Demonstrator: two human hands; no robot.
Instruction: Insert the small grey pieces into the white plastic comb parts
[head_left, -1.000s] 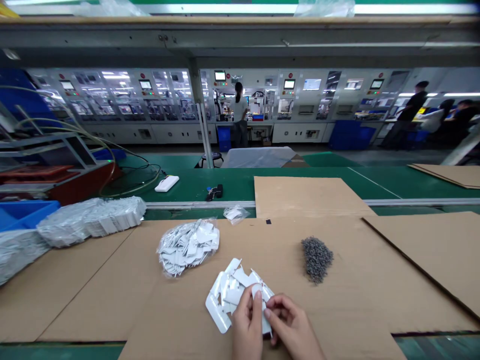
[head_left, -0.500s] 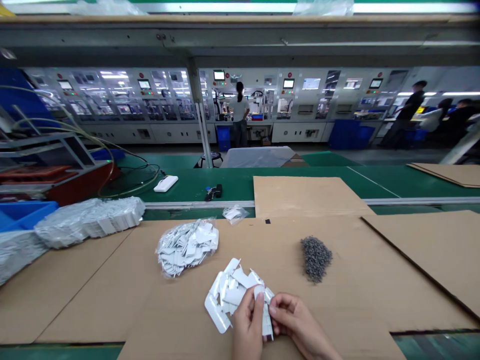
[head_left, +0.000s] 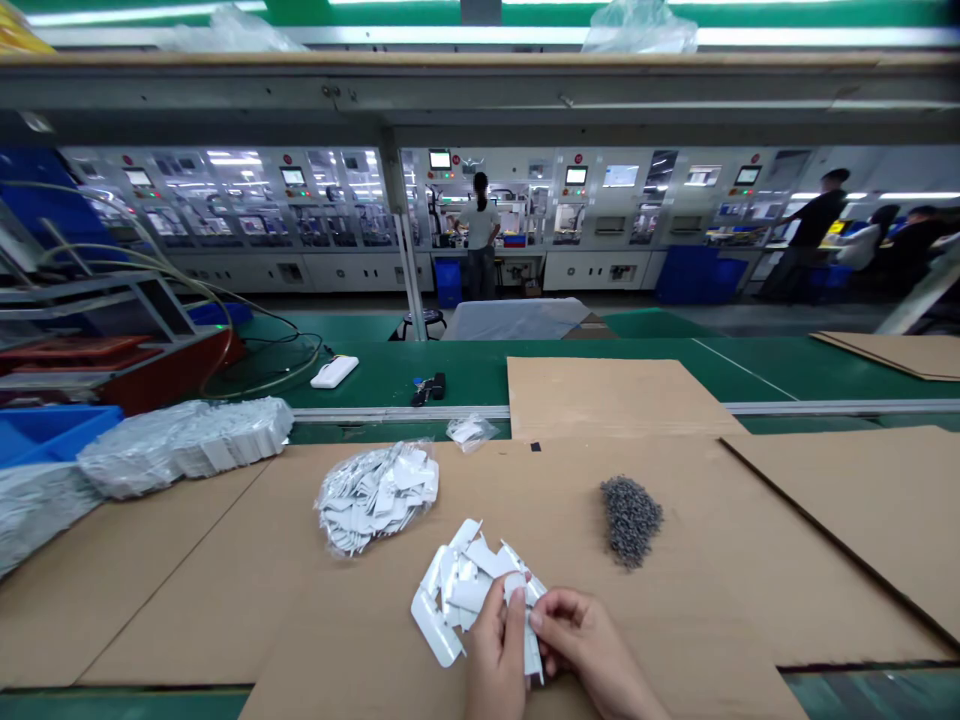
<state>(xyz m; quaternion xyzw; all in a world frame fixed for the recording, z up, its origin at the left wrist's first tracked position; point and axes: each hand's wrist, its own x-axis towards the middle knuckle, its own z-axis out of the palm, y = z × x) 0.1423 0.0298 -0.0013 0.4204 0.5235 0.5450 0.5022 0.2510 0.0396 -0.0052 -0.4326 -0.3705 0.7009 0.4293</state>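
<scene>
My left hand (head_left: 498, 640) is closed on a white plastic piece (head_left: 531, 655), its thumb lying along the upper part. From the other side, my right hand (head_left: 574, 635) pinches at the right edge of the same piece; whether a small part sits between those fingertips is hidden. Just behind my hands lies a loose pile of similar white plastic pieces (head_left: 442, 600). Farther off to the right is a heap of small dark grey parts (head_left: 631, 520). A clear bag of white pieces (head_left: 379, 495) rests to the left of the pile.
Cardboard (head_left: 360, 640) covers the bench. Stacked white parts in clear wrap (head_left: 187, 445) and a blue bin (head_left: 52, 430) stand at left. A small bag (head_left: 471, 432), keys (head_left: 429, 388) and a white box (head_left: 334, 372) lie farther back. People stand beyond near machines.
My right hand has shifted slightly left, closer in against the white piece. My left hand keeps its grip. The whole view has tilted up a little.
</scene>
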